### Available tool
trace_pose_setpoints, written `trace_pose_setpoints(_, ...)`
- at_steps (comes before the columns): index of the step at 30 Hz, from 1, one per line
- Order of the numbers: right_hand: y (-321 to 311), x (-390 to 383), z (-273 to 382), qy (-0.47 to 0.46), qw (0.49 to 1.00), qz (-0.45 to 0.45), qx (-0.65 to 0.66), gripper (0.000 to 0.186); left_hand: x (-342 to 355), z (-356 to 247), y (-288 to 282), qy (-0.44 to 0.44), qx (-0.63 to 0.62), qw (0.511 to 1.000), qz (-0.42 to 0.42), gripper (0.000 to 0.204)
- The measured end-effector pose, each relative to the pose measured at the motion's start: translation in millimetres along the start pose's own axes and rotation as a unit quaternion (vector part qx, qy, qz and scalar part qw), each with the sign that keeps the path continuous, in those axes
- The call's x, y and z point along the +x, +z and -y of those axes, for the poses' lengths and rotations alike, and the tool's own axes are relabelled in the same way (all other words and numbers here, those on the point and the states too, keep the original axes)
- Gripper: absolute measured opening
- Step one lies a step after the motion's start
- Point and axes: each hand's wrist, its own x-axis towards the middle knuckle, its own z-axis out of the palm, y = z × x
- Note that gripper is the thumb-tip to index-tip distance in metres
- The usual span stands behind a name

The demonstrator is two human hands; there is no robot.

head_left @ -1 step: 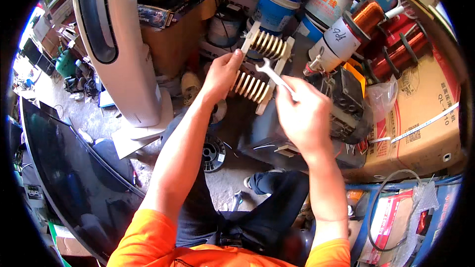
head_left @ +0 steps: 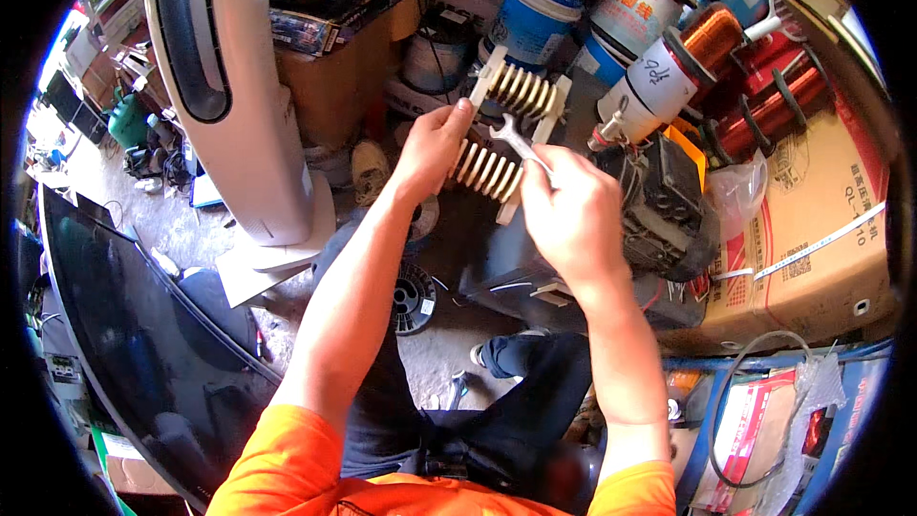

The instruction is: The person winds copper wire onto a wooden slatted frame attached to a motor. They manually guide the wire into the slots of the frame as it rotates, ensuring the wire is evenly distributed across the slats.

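Observation:
My left hand [head_left: 432, 155] is closed round the left rail of a cream ribbed coil former [head_left: 523, 88], holding it raised and tilted. The former has two rows of grooved ribs between pale side rails. In my closed right hand [head_left: 576, 215] is a silver open-end wrench [head_left: 517, 138], its jaw pointing up and left over the gap between the two ribbed rows. I cannot tell whether the jaw touches the former. The fingers of my right hand hide the wrench's handle end and part of the right rail.
Beyond the former stand blue and white buckets [head_left: 535, 21]. Copper wire spools [head_left: 712, 33] and a dark machine [head_left: 659, 201] are on the right, beside a large cardboard box [head_left: 812, 220]. A tall pale appliance [head_left: 229, 86] stands at left, above a dark glossy panel [head_left: 143, 354]. An empty black reel [head_left: 413, 298] lies on the floor.
My right hand and the wrench have shifted a little to the left, toward the former's middle. The left hand and the former have hardly moved.

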Motion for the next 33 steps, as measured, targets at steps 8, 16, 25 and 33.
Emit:
trace_pose_setpoints(8,33.3,10.8,9.1,-0.008,0.994,0.048,-0.095,0.012,-7.3,-9.0,2.2,0.01,0.044,0.999,0.004,0.047)
trace_pose_setpoints(16,38.3,30.2,12.6,-0.01,0.987,0.112,-0.118,0.014,-23.9,-41.8,5.2,-0.045,0.108,0.993,0.014,0.044)
trace_pose_setpoints(25,35.7,66.4,19.2,-0.023,0.952,0.242,-0.188,0.014,0.5,-1.3,-2.3,0.058,0.1,0.993,-0.011,0.05)
trace_pose_setpoints(33,38.8,59.8,17.8,-0.043,0.964,0.213,-0.151,0.015,-9.6,-16.7,5.4,0.037,0.071,0.997,-0.009,0.044)
